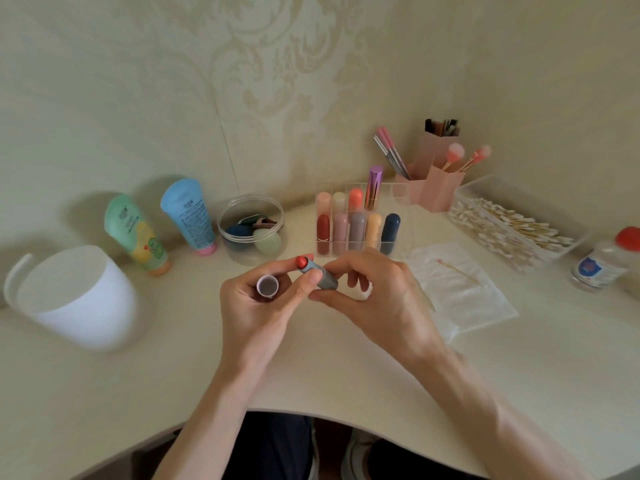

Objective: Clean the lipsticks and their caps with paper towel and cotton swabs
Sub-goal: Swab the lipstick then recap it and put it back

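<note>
**Head view, hands over the counter.** Your left hand (256, 306) curls round the lavender cap (267, 285), whose open mouth faces you. One fingertip of that hand touches the grey lipstick (323, 278). Your right hand (377, 299) pinches the lipstick's barrel between thumb and fingers, and the red bullet (302, 262) points up and to the left, clear of the cap. Both are held above the counter (138, 393), just in front of the clear organizer (398, 244) that holds the other lipsticks upright. To the right a paper towel (467, 299) lies flat with one cotton swab (454, 269) on it. Beyond the towel is the clear box of swabs (512, 226), and beside that a red-capped bottle (609, 261). At far left stands a white bin (79, 296).
</note>
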Available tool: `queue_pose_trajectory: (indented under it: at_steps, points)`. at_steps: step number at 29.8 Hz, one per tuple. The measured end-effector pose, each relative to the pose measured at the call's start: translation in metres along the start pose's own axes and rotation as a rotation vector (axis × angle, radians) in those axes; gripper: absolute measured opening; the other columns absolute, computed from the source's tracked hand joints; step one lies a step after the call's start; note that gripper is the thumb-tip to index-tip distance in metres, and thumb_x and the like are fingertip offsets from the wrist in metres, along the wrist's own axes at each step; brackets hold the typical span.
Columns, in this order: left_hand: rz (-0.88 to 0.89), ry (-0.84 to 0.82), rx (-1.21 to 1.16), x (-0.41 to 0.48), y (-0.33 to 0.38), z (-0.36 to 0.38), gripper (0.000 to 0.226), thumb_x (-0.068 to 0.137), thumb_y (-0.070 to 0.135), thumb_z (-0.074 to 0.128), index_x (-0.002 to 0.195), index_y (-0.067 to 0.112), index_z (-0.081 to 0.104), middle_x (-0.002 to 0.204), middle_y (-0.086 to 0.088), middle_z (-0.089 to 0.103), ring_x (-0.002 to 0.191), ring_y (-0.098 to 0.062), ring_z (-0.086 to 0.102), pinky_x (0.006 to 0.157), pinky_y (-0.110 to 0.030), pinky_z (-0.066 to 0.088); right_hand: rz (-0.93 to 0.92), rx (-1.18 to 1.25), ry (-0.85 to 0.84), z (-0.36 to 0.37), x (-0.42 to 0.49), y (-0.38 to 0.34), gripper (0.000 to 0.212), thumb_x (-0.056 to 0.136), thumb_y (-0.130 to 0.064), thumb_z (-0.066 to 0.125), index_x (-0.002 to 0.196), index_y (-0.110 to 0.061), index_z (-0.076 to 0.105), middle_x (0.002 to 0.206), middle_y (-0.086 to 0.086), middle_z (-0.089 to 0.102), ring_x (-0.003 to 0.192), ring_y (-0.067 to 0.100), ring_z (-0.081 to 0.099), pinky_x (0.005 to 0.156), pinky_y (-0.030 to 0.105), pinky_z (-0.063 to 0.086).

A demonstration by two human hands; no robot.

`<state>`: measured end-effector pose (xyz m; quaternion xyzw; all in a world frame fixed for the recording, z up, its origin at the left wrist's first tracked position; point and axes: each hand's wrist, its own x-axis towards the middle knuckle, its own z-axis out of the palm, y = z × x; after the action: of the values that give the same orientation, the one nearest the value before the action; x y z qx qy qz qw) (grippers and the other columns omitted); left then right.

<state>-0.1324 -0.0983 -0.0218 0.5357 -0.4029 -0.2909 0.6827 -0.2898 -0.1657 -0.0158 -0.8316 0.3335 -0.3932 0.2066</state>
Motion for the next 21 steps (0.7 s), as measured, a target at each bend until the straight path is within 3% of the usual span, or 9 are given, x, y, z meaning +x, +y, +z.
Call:
queue_pose_trajectory:
  at_steps: [4,8,11,14,16,19,21]
  points:
    - [0.019,0.031,0.016,-0.001,0.002,0.001,0.013,0.070,0.030,0.088,0.083,0.028,0.083,0.066,-0.019,0.028,0.086,-0.026,0.056,0.084,-0.039,0.053,-0.028,-0.016,0.038,0.001,0.000,-0.002,0.021,0.080,-0.028,0.091,0.093,-0.020,0.076,0.078,-0.032,0.050,0.075,-0.002,0.050,0.071,0.007,0.036]
    - [0.018,0.057,0.015,-0.004,0.003,0.001,0.012,0.070,0.030,0.088,0.080,0.031,0.083,0.062,0.000,0.028,0.066,-0.024,0.041,0.080,-0.039,0.044,-0.073,-0.035,0.106,0.003,-0.001,-0.003,0.020,0.080,-0.025,0.091,0.088,-0.016,0.075,0.078,-0.036,0.043,0.076,-0.009,0.047,0.072,0.004,0.035]
    - [0.024,0.077,0.014,-0.005,0.008,0.002,0.011,0.068,0.029,0.087,0.078,0.033,0.082,0.061,0.001,0.030,0.063,-0.026,0.030,0.074,-0.034,0.042,-0.085,-0.031,0.107,0.006,-0.001,-0.003,0.020,0.082,-0.026,0.090,0.087,-0.014,0.075,0.080,-0.035,0.043,0.076,-0.008,0.048,0.073,0.005,0.036]
    - [-0.001,0.027,-0.028,-0.004,0.010,0.000,0.017,0.071,0.031,0.082,0.088,0.032,0.083,0.064,0.004,0.048,0.063,-0.008,0.046,0.069,-0.021,0.045,-0.067,0.004,-0.002,0.004,-0.001,0.002,0.017,0.087,-0.027,0.085,0.101,-0.019,0.078,0.083,-0.026,0.059,0.078,0.001,0.052,0.074,0.010,0.039]
    - [-0.013,-0.044,-0.050,-0.004,0.009,0.000,0.027,0.080,0.023,0.077,0.106,0.024,0.080,0.070,0.019,0.061,0.066,0.003,0.055,0.069,-0.012,0.045,-0.055,0.056,-0.080,0.003,0.000,0.006,0.020,0.093,-0.024,0.079,0.113,-0.020,0.078,0.089,-0.014,0.068,0.082,0.007,0.055,0.075,0.017,0.044]
    - [0.017,-0.084,-0.013,-0.003,0.005,0.000,0.024,0.089,0.005,0.068,0.111,0.013,0.075,0.064,0.024,0.062,0.063,0.010,0.056,0.067,-0.006,0.043,-0.063,0.112,-0.136,0.004,0.000,0.011,0.024,0.099,-0.016,0.071,0.123,-0.018,0.074,0.093,-0.010,0.068,0.084,0.008,0.056,0.078,0.021,0.045]
    - [0.019,-0.103,-0.018,-0.004,0.005,0.001,0.025,0.091,0.005,0.067,0.113,0.013,0.074,0.064,0.026,0.061,0.063,0.011,0.056,0.068,-0.005,0.042,-0.058,0.141,-0.161,0.004,0.000,0.013,0.025,0.102,-0.012,0.066,0.125,-0.018,0.071,0.096,-0.012,0.067,0.087,0.008,0.058,0.080,0.022,0.046]
